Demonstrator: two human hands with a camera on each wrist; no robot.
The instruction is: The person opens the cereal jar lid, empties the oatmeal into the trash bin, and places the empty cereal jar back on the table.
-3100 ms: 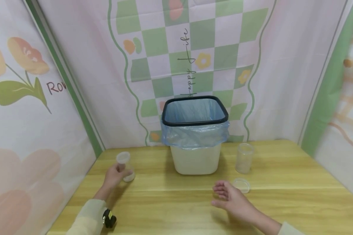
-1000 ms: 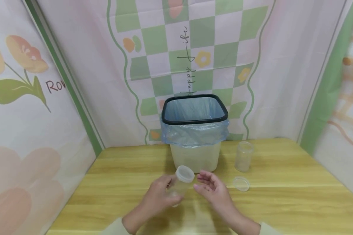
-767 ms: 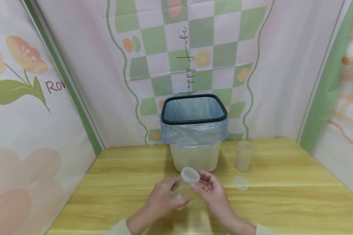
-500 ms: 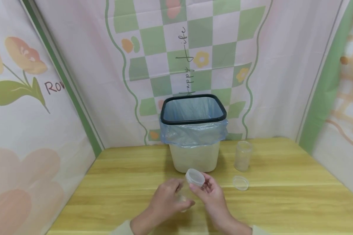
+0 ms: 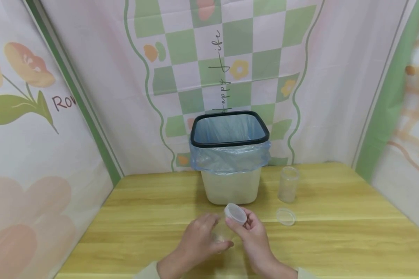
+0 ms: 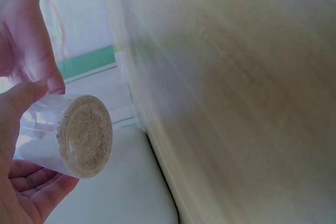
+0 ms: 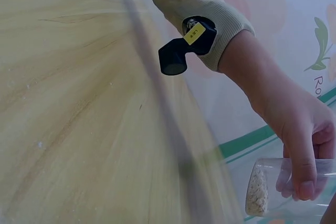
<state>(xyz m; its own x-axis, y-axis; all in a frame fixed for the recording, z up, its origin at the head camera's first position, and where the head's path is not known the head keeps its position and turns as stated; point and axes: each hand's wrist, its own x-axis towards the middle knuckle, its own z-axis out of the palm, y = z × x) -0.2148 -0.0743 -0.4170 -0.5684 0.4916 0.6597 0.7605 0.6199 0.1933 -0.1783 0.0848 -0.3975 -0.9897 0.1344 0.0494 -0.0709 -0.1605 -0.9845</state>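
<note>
Glossy wood-grain table, left hand gripping clear cylindrical jar of beige grains, right hand fingers pinching translucent round lid

Both forearms come in from below and meet at the middle, wrists close together. The left hand is palm-inward, fingers and thumb curled in a wrap-around grip, cream knit sleeve bunched at the wrist. The right hand sits just beside it, slightly higher, fingertips pinched together at the top, knuckles facing outward.
</note>
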